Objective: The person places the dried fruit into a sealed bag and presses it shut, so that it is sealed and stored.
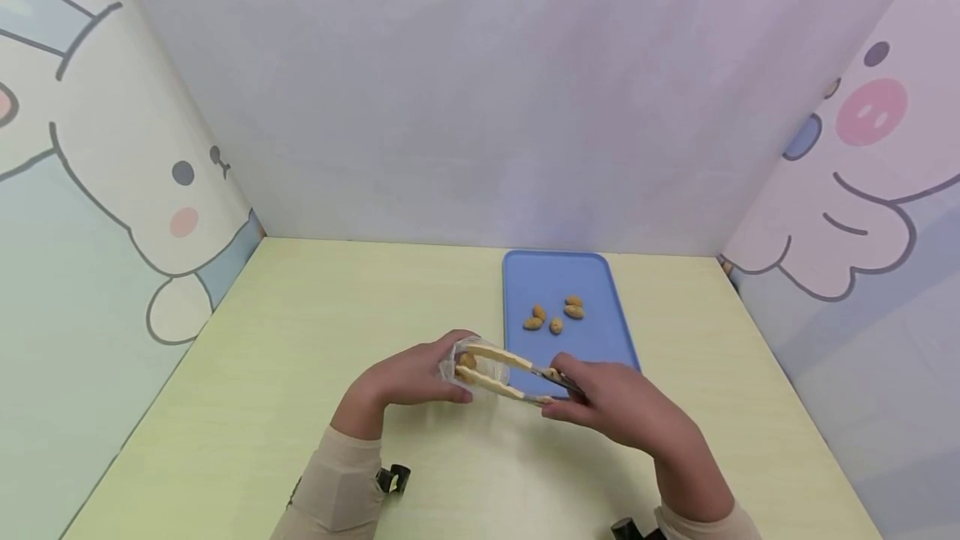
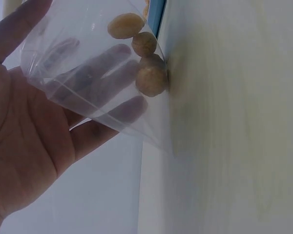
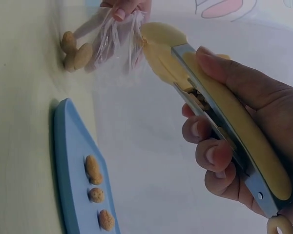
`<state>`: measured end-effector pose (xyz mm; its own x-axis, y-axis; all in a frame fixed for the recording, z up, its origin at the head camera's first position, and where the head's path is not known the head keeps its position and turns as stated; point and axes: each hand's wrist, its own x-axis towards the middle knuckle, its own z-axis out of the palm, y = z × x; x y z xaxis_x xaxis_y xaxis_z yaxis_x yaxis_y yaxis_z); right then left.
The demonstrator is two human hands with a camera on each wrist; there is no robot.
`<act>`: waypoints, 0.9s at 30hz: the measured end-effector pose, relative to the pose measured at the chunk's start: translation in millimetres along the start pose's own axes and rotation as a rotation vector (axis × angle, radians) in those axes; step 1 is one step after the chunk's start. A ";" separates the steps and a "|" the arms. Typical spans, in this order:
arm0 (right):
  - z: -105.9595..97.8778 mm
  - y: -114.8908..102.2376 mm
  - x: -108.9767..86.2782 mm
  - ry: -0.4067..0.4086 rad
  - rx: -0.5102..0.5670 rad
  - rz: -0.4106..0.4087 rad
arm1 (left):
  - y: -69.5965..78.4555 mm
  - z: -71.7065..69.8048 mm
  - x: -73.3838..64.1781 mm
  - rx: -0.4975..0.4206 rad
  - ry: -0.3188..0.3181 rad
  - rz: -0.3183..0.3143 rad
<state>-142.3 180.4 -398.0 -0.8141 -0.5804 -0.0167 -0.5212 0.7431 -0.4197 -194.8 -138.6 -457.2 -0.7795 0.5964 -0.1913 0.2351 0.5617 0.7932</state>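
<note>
- Your left hand (image 1: 408,377) holds the clear bag (image 2: 95,73), fingers curled behind it; the bag's bottom corner rests on the table (image 1: 300,407), just left of the tray (image 1: 592,340).
- Your right hand (image 1: 618,407) grips the tongs (image 1: 506,373) at their right end, thumb on top and fingers wrapped under. The tips reach left into the bag's mouth.
- Several nuts (image 2: 146,63) already lie at the bottom of the bag, pressed against the table. In the head view one nut (image 1: 467,361) shows by the tong tips; whether the tips pinch it or it lies loose in the bag, you cannot tell.
- Four more nuts (image 1: 555,315) lie on the far half of the tray, well apart from both hands.
- To do this step well, keep the bag's mouth wide with your left fingers, so that the tong tips do not snag the film.
- Tilt the mouth towards the tongs and leave the bottom corner on the table for support.
- Ease your squeeze only when the tips are well inside, so that a nut drops onto the others rather than rolling out.
- Draw the tongs out straight to the right, without dragging the bag along.
</note>
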 end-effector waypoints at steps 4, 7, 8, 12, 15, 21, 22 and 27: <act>-0.7 1.0 0.5 -0.003 0.012 0.032 | 1.0 0.4 0.7 0.004 -0.001 -0.007; -2.5 2.9 0.0 0.015 0.025 0.066 | 1.4 0.3 0.4 0.011 0.001 -0.012; -3.2 3.8 -0.2 0.021 0.026 0.076 | 1.2 0.1 0.2 0.013 0.003 -0.007; -5.9 7.1 -1.1 0.046 0.037 0.117 | -0.1 -0.5 0.4 0.021 0.009 0.013; -7.9 9.3 -2.2 0.056 0.052 0.150 | 0.1 -0.6 0.2 0.025 0.009 0.001; -13.5 14.3 -4.9 0.068 0.075 0.189 | 0.0 0.7 0.8 -0.002 0.000 -0.023; -14.4 15.3 -5.3 0.070 0.075 0.194 | 0.1 0.7 0.9 -0.006 -0.001 -0.023; -18.6 23.4 -7.8 0.093 0.081 0.216 | 1.4 0.5 0.0 -0.012 -0.004 -0.023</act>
<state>-152.9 208.5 -390.8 -0.9264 -0.3753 -0.0320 -0.3134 0.8152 -0.4871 -194.3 -137.6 -456.3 -0.7825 0.5856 -0.2115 0.2106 0.5686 0.7952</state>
